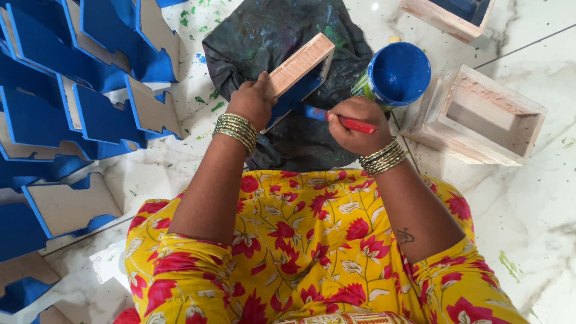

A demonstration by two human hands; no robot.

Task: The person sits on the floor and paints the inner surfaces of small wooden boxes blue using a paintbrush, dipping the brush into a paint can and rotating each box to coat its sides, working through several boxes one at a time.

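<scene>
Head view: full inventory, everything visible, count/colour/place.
Open-sided wooden box, pale with blue paint: one, held over the cloth, centre.
Red-handled paintbrush: one, blue at the tip end, in the right hand.
Round tub of blue paint: one, upper centre-right, beside the cloth.
Dark paint-stained cloth: one, spread on the floor, top centre.
Unpainted pale wooden box: one, right of the tub.
Partly blue wooden box: one, top right, cut off by the frame.
Blue-painted wooden cut-out pieces: many, stacked at left; exact count cannot be told.
White marble floor: green and blue paint flecks.
Left hand: grips the box.
Right hand: grips the brush.
</scene>
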